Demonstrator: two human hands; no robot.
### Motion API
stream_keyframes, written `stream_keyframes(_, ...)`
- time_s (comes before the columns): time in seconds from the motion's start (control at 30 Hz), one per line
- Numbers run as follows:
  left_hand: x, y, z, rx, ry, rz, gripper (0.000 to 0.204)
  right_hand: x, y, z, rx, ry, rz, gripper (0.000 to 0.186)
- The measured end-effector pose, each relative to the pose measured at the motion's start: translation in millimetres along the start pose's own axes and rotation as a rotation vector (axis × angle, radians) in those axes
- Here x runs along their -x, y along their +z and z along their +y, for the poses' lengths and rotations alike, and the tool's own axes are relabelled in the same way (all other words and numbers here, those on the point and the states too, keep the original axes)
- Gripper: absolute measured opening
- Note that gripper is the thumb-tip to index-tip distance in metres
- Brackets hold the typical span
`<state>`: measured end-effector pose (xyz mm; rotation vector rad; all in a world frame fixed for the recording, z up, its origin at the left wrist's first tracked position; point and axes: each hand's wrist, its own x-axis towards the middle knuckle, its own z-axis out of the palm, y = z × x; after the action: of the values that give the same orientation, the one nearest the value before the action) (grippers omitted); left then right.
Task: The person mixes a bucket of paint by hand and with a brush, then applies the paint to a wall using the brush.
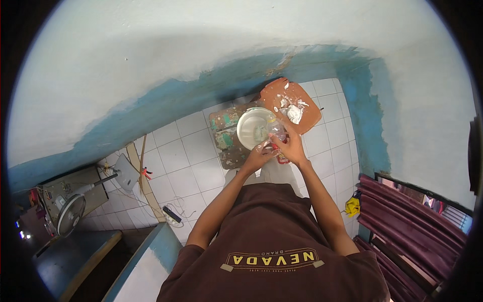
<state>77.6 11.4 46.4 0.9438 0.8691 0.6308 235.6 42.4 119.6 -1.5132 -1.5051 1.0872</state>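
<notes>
At right edge of the bucket (pixel 243 127), the right hand (pixel 292 146) grips a bottle (pixel 276 130); the left hand (pixel 259 157) half-curls, hold unclear; tiles (pixel 197 147) extend leftward.

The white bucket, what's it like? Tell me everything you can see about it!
The white bucket is round and looks like plastic. Its top is open, so we see down inside, where there is a pale greyish patch; I can't tell what that is. It seems to stand upright on a brown, paint-stained stool. A clear bottle by the right hand hides part of its right side. The left hand is by its near edge, but I can't tell if it touches.
</notes>
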Motion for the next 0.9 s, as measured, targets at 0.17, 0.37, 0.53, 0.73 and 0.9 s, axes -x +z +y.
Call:
stream_keyframes(0.17, 5, -5, -17, 0.339, -0.134, -0.021, 0.059, 0, 10, 3, 0.194, 0.051, -0.132, 0.055)
stream_keyframes(0.37, 8, -10, -31, 0.481, -0.311, -0.043, 0.067, 3, 24, 18, 0.330, -0.060, -0.095, 0.055)
stream_keyframes(0.53, 8, -13, -44, 0.526, -0.313, -0.078, 0.060, 6, 32, 22, 0.331, -0.008, -0.103, 0.055)
stream_keyframes(0.73, 11, -16, -40, 0.542, -0.335, -0.102, 0.063, 9, 37, 26, 0.353, 0.021, -0.098, 0.055)
stream_keyframes(0.9, 10, -21, -45, 0.567, -0.345, -0.148, 0.067, 7, 40, 31, 0.379, -0.044, -0.066, 0.055)
